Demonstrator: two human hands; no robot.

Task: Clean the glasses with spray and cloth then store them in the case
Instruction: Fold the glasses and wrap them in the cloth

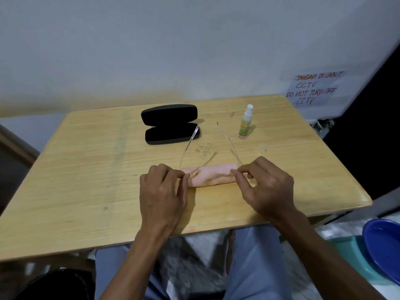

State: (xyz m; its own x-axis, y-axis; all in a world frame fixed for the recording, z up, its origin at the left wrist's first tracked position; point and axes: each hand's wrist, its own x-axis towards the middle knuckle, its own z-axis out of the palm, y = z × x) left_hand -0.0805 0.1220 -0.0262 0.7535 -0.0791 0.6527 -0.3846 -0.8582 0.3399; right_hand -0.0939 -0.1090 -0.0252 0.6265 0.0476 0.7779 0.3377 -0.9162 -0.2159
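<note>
A paper notice [313, 88] on the wall at the far right reads "JANGAN DI CABUT CCTV / DO NOT TURN OFF CCTV" in handwriting. Letters scratched or written into the wooden table [86, 169] near its middle look like "Febry" with "P A" beside them. The small spray bottle [245, 123] stands upright at the far right of the table, with a white nozzle and a green and red label whose words are too blurred to read; a clear cap [262, 147] lies just near of it. The black glasses case [170, 124] lies open at the far middle, with nothing visible inside. The clear-framed glasses [225, 137] are held above a folded pink cloth [211, 175] in the near middle, temples pointing away. The left hand [162, 191] pinches the frame's left end, and the right hand [264, 185] pinches its right end. A blue plate [383, 245] sits off the table at near right.
</note>
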